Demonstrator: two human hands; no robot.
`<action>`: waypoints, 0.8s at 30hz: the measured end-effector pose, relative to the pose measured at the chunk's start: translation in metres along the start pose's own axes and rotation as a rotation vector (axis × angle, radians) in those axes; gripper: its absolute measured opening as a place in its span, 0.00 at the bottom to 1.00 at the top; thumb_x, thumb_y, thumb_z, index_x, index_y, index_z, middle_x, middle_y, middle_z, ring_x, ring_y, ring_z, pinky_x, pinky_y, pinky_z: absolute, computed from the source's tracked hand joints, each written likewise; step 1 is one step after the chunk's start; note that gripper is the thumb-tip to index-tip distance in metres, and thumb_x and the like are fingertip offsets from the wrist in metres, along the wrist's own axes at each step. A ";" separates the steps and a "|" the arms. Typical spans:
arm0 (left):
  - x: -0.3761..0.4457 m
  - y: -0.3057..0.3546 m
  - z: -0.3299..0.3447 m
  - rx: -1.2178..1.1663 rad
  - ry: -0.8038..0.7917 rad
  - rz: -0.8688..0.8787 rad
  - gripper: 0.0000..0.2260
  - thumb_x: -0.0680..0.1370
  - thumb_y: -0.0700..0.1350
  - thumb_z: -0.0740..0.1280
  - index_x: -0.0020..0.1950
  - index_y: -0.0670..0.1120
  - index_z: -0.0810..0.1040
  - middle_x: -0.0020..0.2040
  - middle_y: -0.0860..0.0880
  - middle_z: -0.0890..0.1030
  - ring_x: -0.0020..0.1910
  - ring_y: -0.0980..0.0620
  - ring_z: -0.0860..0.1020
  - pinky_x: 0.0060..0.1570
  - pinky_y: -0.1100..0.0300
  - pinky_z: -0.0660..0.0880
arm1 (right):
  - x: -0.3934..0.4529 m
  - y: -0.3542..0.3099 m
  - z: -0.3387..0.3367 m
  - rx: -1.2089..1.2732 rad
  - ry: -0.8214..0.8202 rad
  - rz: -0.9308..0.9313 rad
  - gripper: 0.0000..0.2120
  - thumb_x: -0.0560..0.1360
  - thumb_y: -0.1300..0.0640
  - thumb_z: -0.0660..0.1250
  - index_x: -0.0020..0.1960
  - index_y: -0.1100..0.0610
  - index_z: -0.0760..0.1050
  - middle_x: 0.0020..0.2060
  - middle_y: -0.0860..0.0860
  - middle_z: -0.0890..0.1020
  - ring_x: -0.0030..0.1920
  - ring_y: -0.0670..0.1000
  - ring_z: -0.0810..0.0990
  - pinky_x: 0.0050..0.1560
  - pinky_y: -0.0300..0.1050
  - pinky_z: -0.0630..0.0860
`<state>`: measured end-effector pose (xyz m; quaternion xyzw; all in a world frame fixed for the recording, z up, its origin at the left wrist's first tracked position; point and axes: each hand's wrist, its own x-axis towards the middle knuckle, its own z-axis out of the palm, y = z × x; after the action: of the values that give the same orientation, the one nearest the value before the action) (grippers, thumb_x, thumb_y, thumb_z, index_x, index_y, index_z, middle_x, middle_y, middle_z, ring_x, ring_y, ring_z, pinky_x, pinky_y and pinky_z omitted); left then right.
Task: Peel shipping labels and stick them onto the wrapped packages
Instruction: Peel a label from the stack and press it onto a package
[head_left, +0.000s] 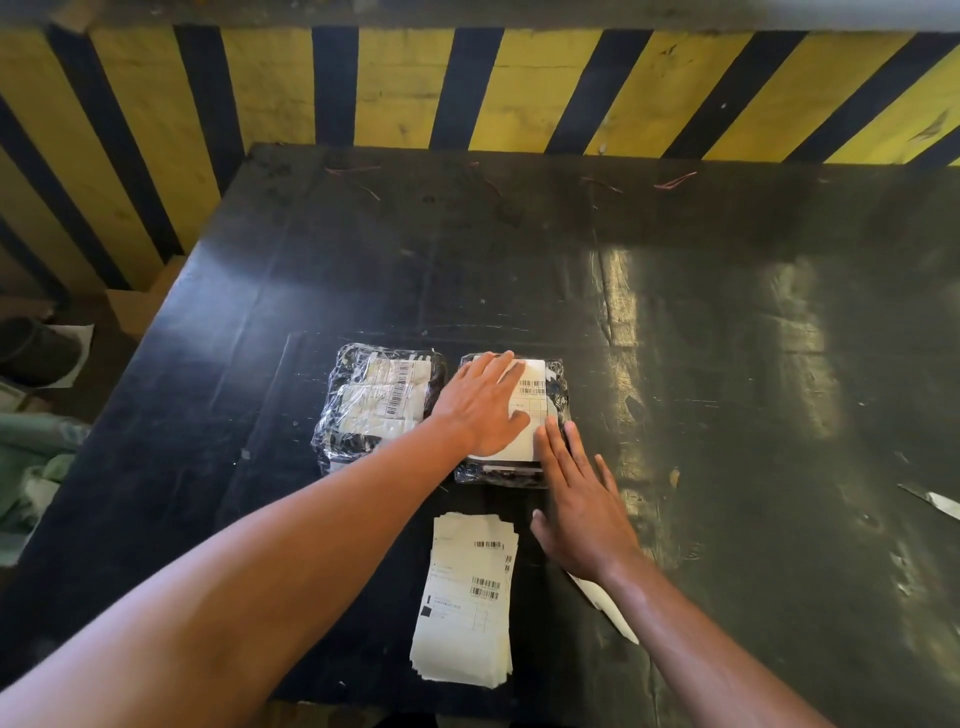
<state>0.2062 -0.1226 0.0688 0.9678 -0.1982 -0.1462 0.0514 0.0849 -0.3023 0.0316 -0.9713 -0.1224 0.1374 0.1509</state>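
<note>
Left hand (485, 402) flat, fingers straight and spread, pressing white label (524, 415) onto right wrapped package (511, 421) on dark table (727, 364). Right hand (579, 499) open too, fingers straight, tips touching near right edge of same package. Second wrapped package (376, 402), already labelled, just left of left hand. Stack of labels (465, 597) below left hand, beside right wrist. Paper strip (605, 605) under right forearm.
</note>
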 end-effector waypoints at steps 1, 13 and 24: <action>0.001 -0.001 0.001 -0.019 0.016 -0.026 0.33 0.84 0.59 0.57 0.86 0.47 0.53 0.86 0.45 0.54 0.85 0.43 0.53 0.83 0.45 0.54 | 0.000 0.000 -0.001 0.004 0.000 -0.005 0.49 0.80 0.51 0.64 0.84 0.50 0.31 0.81 0.44 0.28 0.80 0.48 0.25 0.83 0.59 0.43; -0.059 0.013 0.014 -0.643 0.074 -0.468 0.39 0.82 0.54 0.68 0.86 0.49 0.49 0.81 0.43 0.64 0.78 0.43 0.67 0.75 0.44 0.67 | 0.014 0.005 -0.008 0.411 0.203 0.114 0.40 0.82 0.46 0.67 0.86 0.49 0.49 0.86 0.49 0.46 0.85 0.50 0.46 0.80 0.50 0.53; -0.058 0.027 0.012 -0.947 0.176 -0.729 0.30 0.85 0.51 0.66 0.84 0.50 0.58 0.74 0.45 0.77 0.67 0.45 0.79 0.64 0.45 0.77 | 0.064 0.011 -0.034 0.969 0.135 0.673 0.18 0.77 0.41 0.72 0.51 0.57 0.83 0.47 0.51 0.86 0.50 0.53 0.84 0.48 0.48 0.80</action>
<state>0.1415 -0.1249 0.0765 0.8538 0.2380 -0.1459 0.4394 0.1569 -0.3031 0.0443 -0.7836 0.2788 0.1561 0.5328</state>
